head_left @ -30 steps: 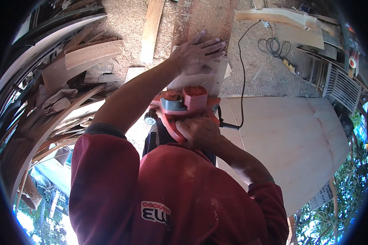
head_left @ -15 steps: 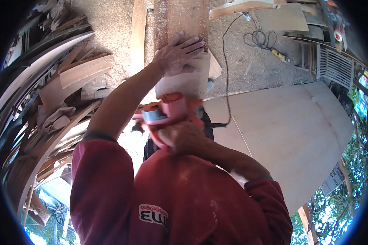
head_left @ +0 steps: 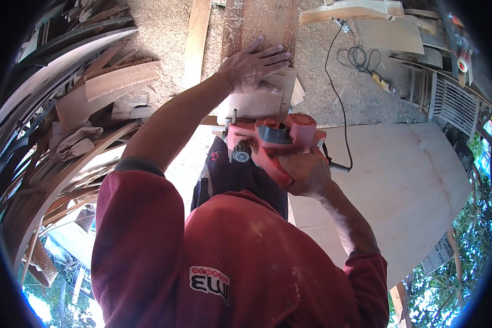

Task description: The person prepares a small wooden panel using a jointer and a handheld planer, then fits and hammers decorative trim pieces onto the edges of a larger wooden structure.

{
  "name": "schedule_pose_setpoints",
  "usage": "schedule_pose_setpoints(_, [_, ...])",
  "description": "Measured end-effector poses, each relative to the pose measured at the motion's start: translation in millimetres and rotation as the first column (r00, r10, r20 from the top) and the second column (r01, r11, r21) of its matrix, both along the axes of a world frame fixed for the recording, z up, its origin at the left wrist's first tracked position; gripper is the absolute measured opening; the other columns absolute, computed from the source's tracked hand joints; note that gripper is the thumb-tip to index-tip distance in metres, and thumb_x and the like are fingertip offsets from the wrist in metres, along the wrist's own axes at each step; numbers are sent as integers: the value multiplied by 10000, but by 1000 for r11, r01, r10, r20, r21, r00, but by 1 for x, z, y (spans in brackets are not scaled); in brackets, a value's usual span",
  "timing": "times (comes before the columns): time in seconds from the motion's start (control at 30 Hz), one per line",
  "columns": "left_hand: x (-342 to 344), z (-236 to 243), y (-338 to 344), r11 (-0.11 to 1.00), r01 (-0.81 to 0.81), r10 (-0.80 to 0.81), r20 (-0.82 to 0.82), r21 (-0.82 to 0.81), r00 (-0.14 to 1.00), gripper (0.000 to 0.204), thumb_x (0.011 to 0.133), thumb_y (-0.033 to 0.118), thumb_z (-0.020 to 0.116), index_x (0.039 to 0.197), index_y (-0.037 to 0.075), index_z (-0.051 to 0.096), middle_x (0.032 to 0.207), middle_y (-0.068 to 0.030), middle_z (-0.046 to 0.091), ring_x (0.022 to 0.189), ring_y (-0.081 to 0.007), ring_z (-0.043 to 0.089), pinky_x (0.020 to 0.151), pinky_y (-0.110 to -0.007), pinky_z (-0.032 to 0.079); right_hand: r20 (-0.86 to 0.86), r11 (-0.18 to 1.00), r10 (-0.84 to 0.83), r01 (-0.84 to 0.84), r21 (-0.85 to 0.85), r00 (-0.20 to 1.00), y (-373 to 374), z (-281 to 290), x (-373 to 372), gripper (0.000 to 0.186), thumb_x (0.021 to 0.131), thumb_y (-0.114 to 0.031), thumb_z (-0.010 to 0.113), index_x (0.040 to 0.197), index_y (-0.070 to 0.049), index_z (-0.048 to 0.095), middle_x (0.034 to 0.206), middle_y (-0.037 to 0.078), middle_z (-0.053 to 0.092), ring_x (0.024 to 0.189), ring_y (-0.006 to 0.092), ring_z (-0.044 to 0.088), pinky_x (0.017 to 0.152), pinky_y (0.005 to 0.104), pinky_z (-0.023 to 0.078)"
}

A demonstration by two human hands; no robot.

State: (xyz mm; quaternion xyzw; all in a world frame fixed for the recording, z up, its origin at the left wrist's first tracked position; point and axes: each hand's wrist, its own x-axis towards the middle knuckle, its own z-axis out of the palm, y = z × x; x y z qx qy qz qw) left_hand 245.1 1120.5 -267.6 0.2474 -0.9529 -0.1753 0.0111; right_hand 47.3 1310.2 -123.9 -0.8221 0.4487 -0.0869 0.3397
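From where I stand, the red power planer (head_left: 276, 136) is at the near edge of a pale board (head_left: 254, 105), which lies at its twelve o'clock; I can't tell whether its sole touches the wood. The right hand (head_left: 310, 172), at the planer's four o'clock, has its fingers wrapped round the rear handle. The left hand (head_left: 251, 68), towards eleven, lies flat with fingers spread wide, over the board's far end and the brown plank (head_left: 259, 24) beyond.

The planer looks hard and rather heavy, its weight probably in the motor housing, so the handle seems the right hold, with the ribbed black knob (head_left: 241, 152) as a second and fingers clear of the sole. The board looks stiff, light and perhaps slippery, best pressed flat. The cord (head_left: 336, 87) trails towards one o'clock and could tug
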Motion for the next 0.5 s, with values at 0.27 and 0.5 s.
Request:
schedule_pose_setpoints(0.27, [-5,-4,2,1000,-15,15,25,-9,1000,807,848,643,524,1509,215,350,1592,37,302,1495,-147,200,1246,-477,82,-8,999,-41,41,25,999,6,-17,5,369,613,-207,763,962,-140,667,667,-4,618,594,194,630,618,406,456])
schedule_pose_setpoints(0.5, [-5,-8,1,999,-25,25,4,-26,1000,786,864,606,555,1506,201,352,1592,32,303,1492,-142,208,1243,-484,78,16,998,-50,50,44,999,1,-19,19,323,623,-210,761,923,-148,657,660,-12,611,587,193,632,608,403,463])
